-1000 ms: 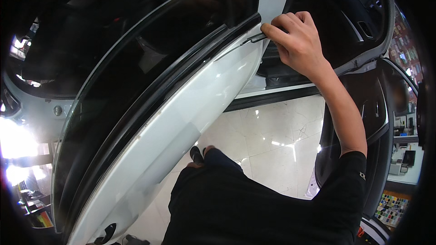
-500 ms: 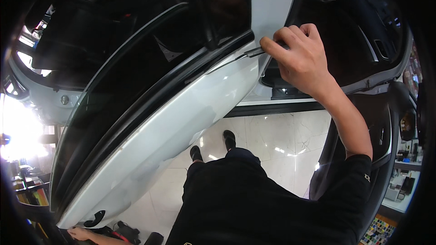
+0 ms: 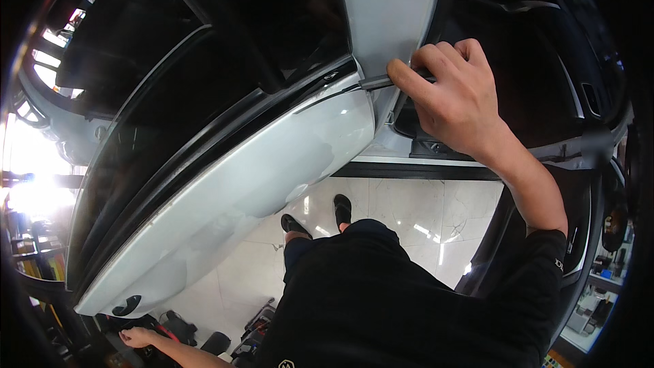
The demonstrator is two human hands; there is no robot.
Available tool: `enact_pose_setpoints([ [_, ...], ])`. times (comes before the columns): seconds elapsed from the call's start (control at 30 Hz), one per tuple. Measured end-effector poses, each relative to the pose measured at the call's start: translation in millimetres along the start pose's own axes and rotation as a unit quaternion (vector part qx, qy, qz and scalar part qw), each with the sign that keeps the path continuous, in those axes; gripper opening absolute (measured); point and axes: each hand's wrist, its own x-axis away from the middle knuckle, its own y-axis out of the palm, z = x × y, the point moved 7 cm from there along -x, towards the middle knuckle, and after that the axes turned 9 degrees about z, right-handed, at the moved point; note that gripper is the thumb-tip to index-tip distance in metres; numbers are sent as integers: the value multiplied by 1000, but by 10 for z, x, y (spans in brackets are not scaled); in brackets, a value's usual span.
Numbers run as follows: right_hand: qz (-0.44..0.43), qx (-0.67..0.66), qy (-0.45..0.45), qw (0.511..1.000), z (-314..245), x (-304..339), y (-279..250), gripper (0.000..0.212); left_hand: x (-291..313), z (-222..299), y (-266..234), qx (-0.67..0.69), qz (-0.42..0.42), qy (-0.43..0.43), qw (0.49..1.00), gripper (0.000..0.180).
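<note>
My right hand is closed round the end of a thin dark trim strip, beside the car's light grey door pillar. The strip runs left along the top edge of an open white car door, under the window glass. At the strip's far end I cannot tell whether it is fixed to the door. Low at the left, my left hand is just below the door's lower left end, near the black door handle. Its fingers look curled together; what they hold, if anything, is too small to make out.
The dark door window rises along the left. A second open door with dark lining stands at the right. Pale shiny tiles lie under my feet. Dark gear sits on the floor near my left forearm.
My view has shifted, and the door appears slightly higher and further left. My left hand has come away from the door's end corner. My right hand keeps hold of the strip.
</note>
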Motion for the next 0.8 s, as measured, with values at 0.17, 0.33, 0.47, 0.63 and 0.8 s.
enact_pose_setpoints([
  [0.17,28,-27,-20,999,10,41,-26,39,179,148,-29,56,-40,-7,998,37],
  [0.33,71,-41,-59,995,2,101,-60,32,389,502,-54,69,-68,6,995,35],
  [0.47,93,-49,-67,992,97,174,14,34,416,671,-46,114,-88,19,989,34],
  [0.63,83,-39,-51,994,242,253,46,38,454,754,-116,125,-90,-5,988,35],
  [0.8,80,-24,-44,996,362,328,85,43,497,837,-177,135,-89,-1,987,35],
])
